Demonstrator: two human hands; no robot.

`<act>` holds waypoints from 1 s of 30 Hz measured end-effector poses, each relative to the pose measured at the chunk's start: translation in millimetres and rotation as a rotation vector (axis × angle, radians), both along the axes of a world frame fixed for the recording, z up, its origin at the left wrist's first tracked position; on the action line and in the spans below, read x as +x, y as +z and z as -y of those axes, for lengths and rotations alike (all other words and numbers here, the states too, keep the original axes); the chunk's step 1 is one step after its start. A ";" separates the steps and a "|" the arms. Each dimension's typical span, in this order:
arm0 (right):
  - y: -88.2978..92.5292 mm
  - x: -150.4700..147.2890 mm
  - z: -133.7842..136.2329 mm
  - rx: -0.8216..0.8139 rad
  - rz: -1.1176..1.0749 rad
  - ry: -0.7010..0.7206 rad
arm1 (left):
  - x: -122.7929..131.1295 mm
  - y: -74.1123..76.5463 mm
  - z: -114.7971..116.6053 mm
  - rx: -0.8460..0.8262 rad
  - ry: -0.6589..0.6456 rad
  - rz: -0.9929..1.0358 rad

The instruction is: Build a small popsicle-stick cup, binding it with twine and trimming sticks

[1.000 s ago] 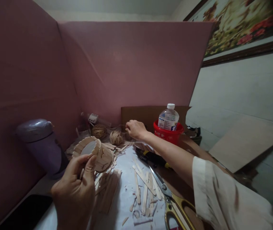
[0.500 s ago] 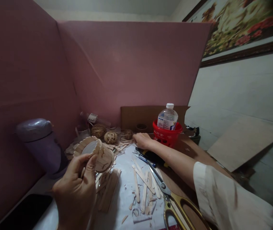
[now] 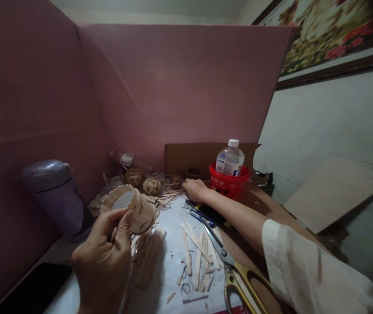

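Note:
My left hand [image 3: 106, 250] pinches the rim of a small round cup built from craft sticks [image 3: 144, 216], tilted so its pale inside faces up and left. Stretched far across the table, my right hand [image 3: 195, 190] has its fingers curled down beside the red basket [image 3: 225, 183]; what they hold, if anything, is hidden. Just left of those fingers lies a small ball of twine [image 3: 175, 182], with two larger twine balls [image 3: 151, 186] farther left. Black-and-yellow handled pliers [image 3: 206, 211] lie under my right forearm.
Gold-handled scissors [image 3: 228, 261] lie open at front right, near loose craft sticks [image 3: 198, 257] and scraps. A plastic bottle [image 3: 230, 159] stands in the basket. A purple tumbler [image 3: 59, 200] and a dark phone-like slab [image 3: 36, 288] are at left. Pink panels [image 3: 180, 87] enclose the back.
The view has shifted slightly. My left hand keeps its grip on the craft-stick cup, and my right hand stays in nearly the same spot by the basket.

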State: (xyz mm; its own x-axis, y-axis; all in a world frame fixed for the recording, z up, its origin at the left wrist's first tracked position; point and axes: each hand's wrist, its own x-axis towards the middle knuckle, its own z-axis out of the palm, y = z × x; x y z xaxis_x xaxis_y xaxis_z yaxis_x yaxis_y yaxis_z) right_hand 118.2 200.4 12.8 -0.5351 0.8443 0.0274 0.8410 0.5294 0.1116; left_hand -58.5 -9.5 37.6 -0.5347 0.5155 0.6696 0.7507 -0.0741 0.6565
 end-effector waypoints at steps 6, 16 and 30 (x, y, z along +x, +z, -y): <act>4.7 3.4 1.8 -0.084 0.011 -0.019 | 1.8 2.5 0.0 -0.003 -0.001 0.006; 21.8 20.3 1.8 -0.438 -0.194 -0.063 | 0.5 -1.3 -2.1 0.008 -0.035 -0.033; 30.7 78.7 64.0 -0.441 -0.613 -0.111 | 1.6 -4.0 -5.9 0.014 -0.030 -0.115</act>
